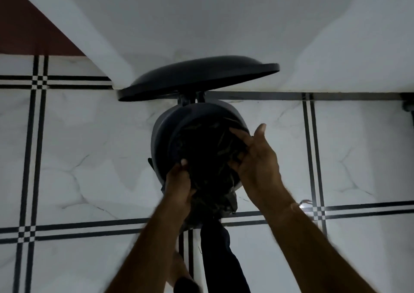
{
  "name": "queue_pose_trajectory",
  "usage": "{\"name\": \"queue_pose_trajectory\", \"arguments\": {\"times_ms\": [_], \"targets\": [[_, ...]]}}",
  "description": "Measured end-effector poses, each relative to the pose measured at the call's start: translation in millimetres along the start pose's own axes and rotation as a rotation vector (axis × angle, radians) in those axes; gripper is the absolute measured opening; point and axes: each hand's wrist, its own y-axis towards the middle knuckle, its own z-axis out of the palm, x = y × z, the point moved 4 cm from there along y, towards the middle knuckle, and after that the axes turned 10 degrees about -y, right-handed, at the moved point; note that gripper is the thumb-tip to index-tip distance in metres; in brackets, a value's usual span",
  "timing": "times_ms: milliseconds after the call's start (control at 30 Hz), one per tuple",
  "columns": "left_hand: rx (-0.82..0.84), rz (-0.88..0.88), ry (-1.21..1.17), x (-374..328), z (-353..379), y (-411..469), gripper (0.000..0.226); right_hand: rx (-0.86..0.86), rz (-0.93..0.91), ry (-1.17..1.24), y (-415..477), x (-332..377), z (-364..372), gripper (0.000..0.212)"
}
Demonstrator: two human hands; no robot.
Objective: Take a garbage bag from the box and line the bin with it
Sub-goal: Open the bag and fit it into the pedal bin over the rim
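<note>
Frame centre: we seat garbage bag (210, 156) in bin (162, 133) (lid (197, 77) up) | left hand (179, 185), right hand (257, 160) pinch bag edge | next: fold it over rim.

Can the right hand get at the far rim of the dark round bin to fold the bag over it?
Probably yes. The right hand is already at the dark round bin, the raised lid leaves its mouth open, and only the crumpled black garbage bag lies between.

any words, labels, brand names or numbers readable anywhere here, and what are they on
None can be read.
The bin, its raised lid and the black garbage bag held by the left hand and right hand show no print; the picture is dim and blurred.
The floor tiles bear only line patterns.
</note>
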Motion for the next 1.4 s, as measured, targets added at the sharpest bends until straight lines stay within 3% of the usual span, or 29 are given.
{"name": "queue_pose_trajectory", "arguments": {"times_ms": [133,233,300,367,433,500,567,667,733,800,833,900,967,1033,1100,1233,1300,1400], "targets": [[0.038,-0.187,0.024,5,8,-5,0.025,0.01,0.047,0.072,-3,7,-7,0.081],[0.082,-0.252,-0.143,0,19,-11,0.03,-0.011,0.052,0.087,-6,14,-11,0.082],[0.125,-0.183,-0.335,-20,30,-17,0.033,0.006,0.023,0.14,-10,22,-14,0.084],[0.18,-0.004,-0.482,-53,42,-19,0.024,0.03,-0.044,0.215,-16,35,-18,0.085],[0.26,0.145,-0.547,-87,53,-20,0.04,0.069,-0.11,0.247,-22,46,-16,0.087],[0.272,0.259,-0.442,-97,54,-16,0.039,0.075,-0.088,0.133,-19,35,-10,0.086],[0.213,0.33,-0.195,-84,43,-10,0.032,0.06,0.054,-0.05,-13,13,-4,0.082],[0.136,0.318,0.078,-47,12,2,0.037,0.051,0.123,-0.277,-3,-13,-1,0.072],[0.088,0.349,0.204,-30,-7,2,0.038,-0.017,-0.06,-0.361,5,-19,-6,0.058],[0.074,0.321,0.277,-13,-14,3,0.026,-0.097,-0.325,-0.593,5,-20,-11,0.045],[0.124,0.277,0.226,-7,-11,2,0.029,-0.04,-0.42,-0.755,3,-22,-6,0.047],[0.181,0.178,-0.006,-3,-3,4,0.047,0.163,-0.365,-0.893,0,-39,5,0.045],[0.18,0.171,-0.116,-10,10,10,0.052,0.204,-0.193,-0.706,-6,-42,8,0.038],[0.047,0.202,-0.095,-22,17,11,0.037,0.063,-0.064,-0.423,-6,-36,-4,0.039],[-0.017,0.213,-0.101,-32,14,6,0.035,-0.107,-0.045,-0.285,-5,-21,-19,0.044],[0.088,0.261,-0.23,-54,-14,2,0.048,-0.243,0.031,-0.083,5,-5,-40,0.04],[0.231,0.232,-0.268,-63,-31,5,0.054,-0.247,0.14,0.038,16,-3,-47,0.035],[0.272,0.124,-0.385,-63,-54,11,0.057,-0.213,0.198,0.241,33,-1,-56,0.042]]}}
